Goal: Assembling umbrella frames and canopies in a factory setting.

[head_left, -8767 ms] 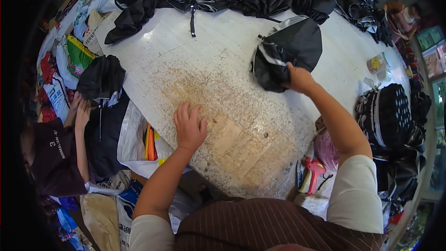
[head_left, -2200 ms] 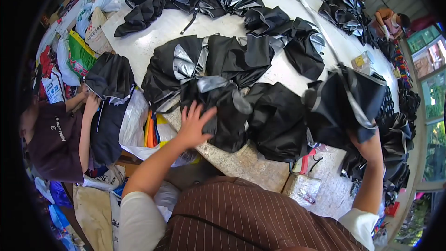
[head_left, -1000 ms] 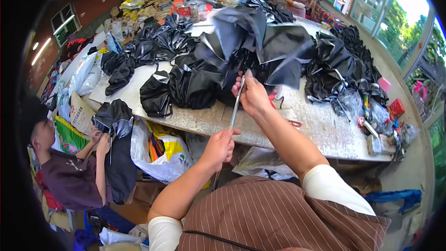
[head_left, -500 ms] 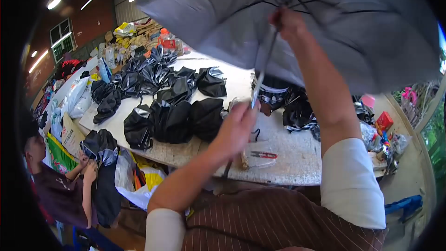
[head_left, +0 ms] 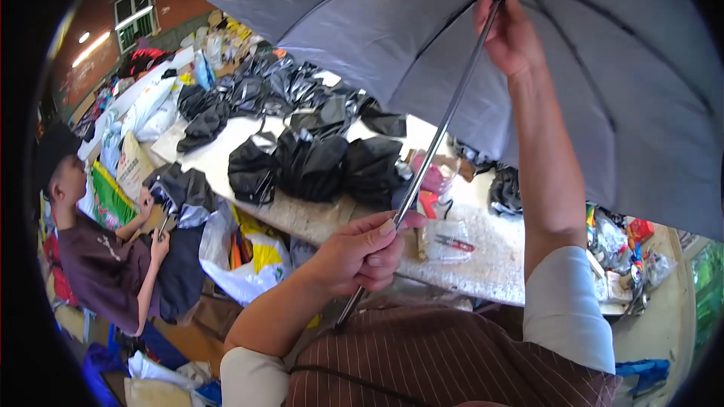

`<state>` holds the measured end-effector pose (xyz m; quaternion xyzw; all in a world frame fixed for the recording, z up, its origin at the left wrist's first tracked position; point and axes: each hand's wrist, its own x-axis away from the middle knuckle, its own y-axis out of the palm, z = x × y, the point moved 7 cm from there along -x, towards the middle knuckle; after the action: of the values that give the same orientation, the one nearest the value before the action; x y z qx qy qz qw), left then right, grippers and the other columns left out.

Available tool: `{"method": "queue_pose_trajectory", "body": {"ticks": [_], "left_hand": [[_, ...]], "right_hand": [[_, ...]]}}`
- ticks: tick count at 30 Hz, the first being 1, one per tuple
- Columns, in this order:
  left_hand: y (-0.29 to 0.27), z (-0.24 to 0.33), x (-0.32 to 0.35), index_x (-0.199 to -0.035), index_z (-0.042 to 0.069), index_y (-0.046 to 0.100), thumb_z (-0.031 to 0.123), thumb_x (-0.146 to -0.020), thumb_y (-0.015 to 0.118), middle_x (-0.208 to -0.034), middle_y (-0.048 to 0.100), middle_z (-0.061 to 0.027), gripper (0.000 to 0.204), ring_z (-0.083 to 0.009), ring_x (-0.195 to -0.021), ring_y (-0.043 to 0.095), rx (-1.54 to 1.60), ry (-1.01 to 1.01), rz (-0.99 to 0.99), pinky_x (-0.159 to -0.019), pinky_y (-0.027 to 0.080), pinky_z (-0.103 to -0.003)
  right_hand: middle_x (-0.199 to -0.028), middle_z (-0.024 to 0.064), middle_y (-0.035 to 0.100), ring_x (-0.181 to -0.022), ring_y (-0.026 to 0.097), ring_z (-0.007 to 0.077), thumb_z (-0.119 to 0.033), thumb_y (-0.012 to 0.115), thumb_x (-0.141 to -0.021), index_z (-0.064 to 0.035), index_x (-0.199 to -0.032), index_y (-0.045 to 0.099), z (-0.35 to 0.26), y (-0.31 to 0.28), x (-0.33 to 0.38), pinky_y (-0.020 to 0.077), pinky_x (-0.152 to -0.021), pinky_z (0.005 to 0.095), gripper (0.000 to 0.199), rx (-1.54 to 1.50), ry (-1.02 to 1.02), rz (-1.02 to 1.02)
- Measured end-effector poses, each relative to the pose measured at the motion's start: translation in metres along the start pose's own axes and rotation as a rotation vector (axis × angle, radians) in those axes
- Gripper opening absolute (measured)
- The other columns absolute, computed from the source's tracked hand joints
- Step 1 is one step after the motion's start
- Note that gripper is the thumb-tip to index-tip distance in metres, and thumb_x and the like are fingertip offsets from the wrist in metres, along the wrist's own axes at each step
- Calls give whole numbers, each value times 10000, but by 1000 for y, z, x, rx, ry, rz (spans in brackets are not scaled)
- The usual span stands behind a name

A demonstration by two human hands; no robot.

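Observation:
Overhead spreads an opened umbrella (head_left: 641, 113) with a grey underside and dark ribs. Its thin metal shaft (head_left: 450, 120) slants down to the left toward my striped brown apron. My left hand (head_left: 366, 255) is closed round the lower shaft, thumb lying along it. Up at the hub where the ribs meet, my right hand (head_left: 511, 36) grips the top of the shaft with its fingers. Below on the worktable lie red-handled snips (head_left: 455, 243), on or beside a clear plastic bag (head_left: 437, 252).
Several bundled black umbrellas (head_left: 309, 166) cover the left of the white worktable (head_left: 483, 279). Left of it, a co-worker (head_left: 105, 249) handles a black umbrella (head_left: 185, 192). A white sack (head_left: 234, 256) stands between us. Small packets (head_left: 611, 237) crowd the table's right end.
The canopy now shows more of its underside and reaches further down at right. My left hand is lower and further left in the picture. The view has shifted, with the table appearing further right.

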<state>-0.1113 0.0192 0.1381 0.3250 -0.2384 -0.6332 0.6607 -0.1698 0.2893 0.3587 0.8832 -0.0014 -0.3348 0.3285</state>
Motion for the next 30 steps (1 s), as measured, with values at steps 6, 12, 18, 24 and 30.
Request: {"method": "queue_pose_trajectory", "body": {"ticks": [6,12,18,24,30], "left_hand": [[-8,15,38,-1226,48,443,243,-939,444,-561,322,34,347,-46,-424,197,60,94,19,-364,149,-184],[-9,14,59,-1231,28,420,232,-940,443,-561,340,14,356,-45,-419,199,20,143,12,-367,144,-182],[-10,16,66,-1182,10,430,200,-947,425,-559,356,2,303,-47,-408,214,49,157,115,-345,181,-184],[-21,-23,35,-1091,16,438,169,-955,382,-600,409,-22,211,-96,-415,331,357,-19,197,-336,331,-247],[-90,-97,24,-1076,6,477,234,-960,373,-797,569,-112,276,-219,-658,562,263,-182,466,-634,500,-368]], "right_hand": [[-906,124,633,-747,626,212,-230,578,-869,11,-1020,581,45,24,-11,517,-688,277,285,9,-108,-115],[-883,105,636,-723,622,183,-241,573,-868,15,-1005,583,143,42,-5,516,-650,254,290,-402,224,-246],[-945,69,621,-869,605,196,-324,504,-898,-85,-942,560,196,56,102,485,-824,363,249,-421,312,-163],[-907,50,604,-836,582,178,-332,548,-874,-78,-965,568,280,-65,175,481,-826,354,270,-616,469,247],[-929,99,613,-824,577,155,-257,542,-895,-7,-988,591,329,-145,363,491,-759,259,271,75,1178,415]]}}
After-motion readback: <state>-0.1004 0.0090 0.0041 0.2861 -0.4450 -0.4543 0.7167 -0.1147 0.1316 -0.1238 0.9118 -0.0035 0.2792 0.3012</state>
